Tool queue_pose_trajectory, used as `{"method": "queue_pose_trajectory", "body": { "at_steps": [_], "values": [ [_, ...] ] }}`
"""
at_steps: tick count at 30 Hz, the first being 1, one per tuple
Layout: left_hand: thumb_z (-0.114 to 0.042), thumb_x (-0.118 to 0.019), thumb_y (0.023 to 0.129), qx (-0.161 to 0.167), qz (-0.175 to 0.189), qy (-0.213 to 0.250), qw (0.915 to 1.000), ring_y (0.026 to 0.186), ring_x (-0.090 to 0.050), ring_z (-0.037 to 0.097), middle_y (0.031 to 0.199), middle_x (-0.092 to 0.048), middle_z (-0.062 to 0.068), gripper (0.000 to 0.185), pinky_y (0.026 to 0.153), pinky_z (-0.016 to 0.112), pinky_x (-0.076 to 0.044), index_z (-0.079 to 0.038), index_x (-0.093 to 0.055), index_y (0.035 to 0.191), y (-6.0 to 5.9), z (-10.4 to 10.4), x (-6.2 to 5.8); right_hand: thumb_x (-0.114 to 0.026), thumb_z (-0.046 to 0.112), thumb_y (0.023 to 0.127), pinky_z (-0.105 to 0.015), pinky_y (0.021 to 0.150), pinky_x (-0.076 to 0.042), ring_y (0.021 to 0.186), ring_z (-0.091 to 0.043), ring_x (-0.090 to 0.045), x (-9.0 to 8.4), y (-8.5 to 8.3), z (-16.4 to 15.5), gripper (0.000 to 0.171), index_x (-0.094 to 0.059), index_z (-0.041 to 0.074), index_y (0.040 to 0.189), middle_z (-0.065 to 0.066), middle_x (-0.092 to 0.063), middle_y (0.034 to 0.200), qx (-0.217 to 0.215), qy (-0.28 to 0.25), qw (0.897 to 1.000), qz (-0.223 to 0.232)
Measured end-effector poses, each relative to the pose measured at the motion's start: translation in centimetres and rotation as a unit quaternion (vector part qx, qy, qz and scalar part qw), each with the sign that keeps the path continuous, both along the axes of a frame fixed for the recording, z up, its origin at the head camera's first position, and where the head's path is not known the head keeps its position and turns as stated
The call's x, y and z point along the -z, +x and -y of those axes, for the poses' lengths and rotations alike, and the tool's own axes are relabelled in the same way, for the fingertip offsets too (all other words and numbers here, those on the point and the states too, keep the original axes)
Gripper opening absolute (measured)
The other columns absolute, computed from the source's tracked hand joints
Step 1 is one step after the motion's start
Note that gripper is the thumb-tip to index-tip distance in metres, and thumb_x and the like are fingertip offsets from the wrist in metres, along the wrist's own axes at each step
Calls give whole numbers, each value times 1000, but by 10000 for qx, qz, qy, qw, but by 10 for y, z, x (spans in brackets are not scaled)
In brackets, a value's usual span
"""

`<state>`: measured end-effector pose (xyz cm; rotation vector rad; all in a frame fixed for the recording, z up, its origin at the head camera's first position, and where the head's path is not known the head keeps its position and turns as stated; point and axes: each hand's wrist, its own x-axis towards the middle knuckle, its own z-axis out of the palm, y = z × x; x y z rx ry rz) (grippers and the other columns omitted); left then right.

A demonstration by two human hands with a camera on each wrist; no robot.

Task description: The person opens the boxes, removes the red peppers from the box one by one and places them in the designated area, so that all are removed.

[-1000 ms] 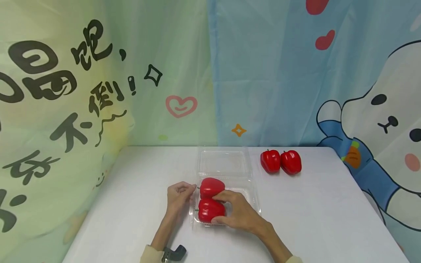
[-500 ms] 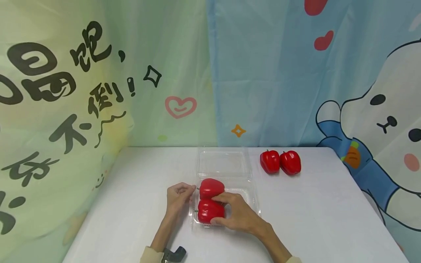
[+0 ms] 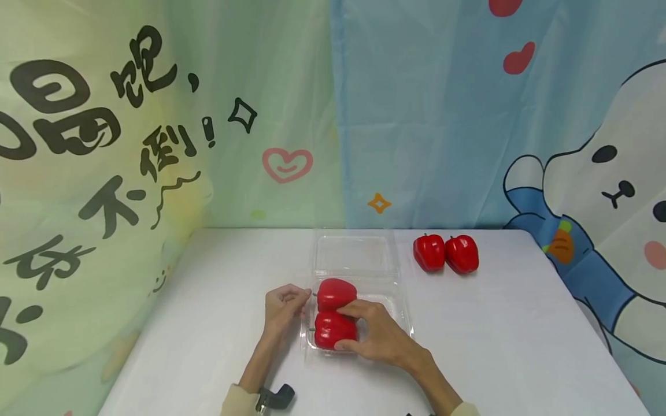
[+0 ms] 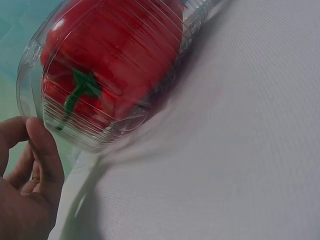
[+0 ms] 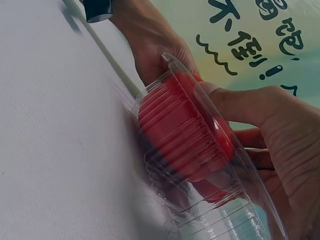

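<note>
A clear plastic clamshell box (image 3: 382, 289) lies with its lid (image 3: 355, 254) folded back. Side by side in its left half are two red bell peppers, the far one (image 3: 335, 293) and the near one (image 3: 333, 331), stems toward the left. My right hand (image 3: 380, 335) grips the near pepper between thumb and fingers; some of its fingers are behind the box wall in the right wrist view. At the box's left edge, my left hand (image 3: 283, 306) pinches the rim between thumb and forefinger, as the left wrist view shows at the fingertips (image 4: 42, 135).
Two more red bell peppers (image 3: 429, 252) (image 3: 462, 254) stand touching each other at the back right of the white table (image 3: 218, 277). A printed curtain (image 3: 416, 115) hangs behind the table. A dark strap (image 3: 276, 397) is on the left wrist.
Hands, peppers and box keep their places relative to one another. Only the head view has shifted slightly.
</note>
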<state>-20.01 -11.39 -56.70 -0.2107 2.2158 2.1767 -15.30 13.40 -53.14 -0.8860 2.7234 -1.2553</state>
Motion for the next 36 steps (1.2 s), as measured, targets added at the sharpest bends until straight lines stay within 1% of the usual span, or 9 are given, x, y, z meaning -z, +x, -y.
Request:
{"method": "queue_pose_trajectory", "body": {
  "at_steps": [5,13,20,23,31,36],
  "values": [
    [-12,-80,97,1,24,-20,10000,56,-63,9,66,-69,2,18,58,19,-54,3,-74,92,-1,0,0,-95,38,84,-40,104,-64,125,-19,-74,1,-1,-1,63,-73,13,138,2,-78,137,8,-17,10000,48],
    [-13,-80,98,0,-34,-67,10000,56,-62,9,69,-71,5,21,59,19,-55,7,-74,94,-2,0,-3,-94,40,84,-41,102,-65,125,-21,-74,0,-5,-2,63,-74,12,138,0,-78,136,22,-32,9999,121],
    [-13,-80,98,-50,-81,-154,9998,57,-62,10,71,-72,10,21,60,20,-55,7,-75,94,-4,0,-5,-94,39,84,-36,98,-65,118,-17,-77,1,-9,-2,60,-76,12,134,1,-80,132,4,-194,9998,-61],
    [-13,-81,98,-35,-82,-156,9998,57,-62,10,71,-72,10,21,60,19,-55,7,-75,94,-5,0,-5,-94,40,84,-36,99,-65,119,-18,-77,1,-10,-2,60,-76,12,134,2,-80,132,-10,-234,9997,-89],
    [-12,-81,97,-29,-17,-105,9999,56,-61,9,67,-69,4,20,59,19,-54,6,-75,93,-3,1,-3,-94,39,84,-39,100,-65,122,-20,-76,2,-9,-2,61,-76,13,135,1,-80,133,-29,-269,9996,84],
    [-14,-81,97,-7,-40,-100,9999,56,-62,9,67,-69,3,22,60,19,-55,6,-75,93,-1,1,-1,-96,39,81,-39,98,-66,120,-21,-76,2,-5,-2,65,-75,12,136,0,-79,133,17,-306,9993,217]
  ]
}}
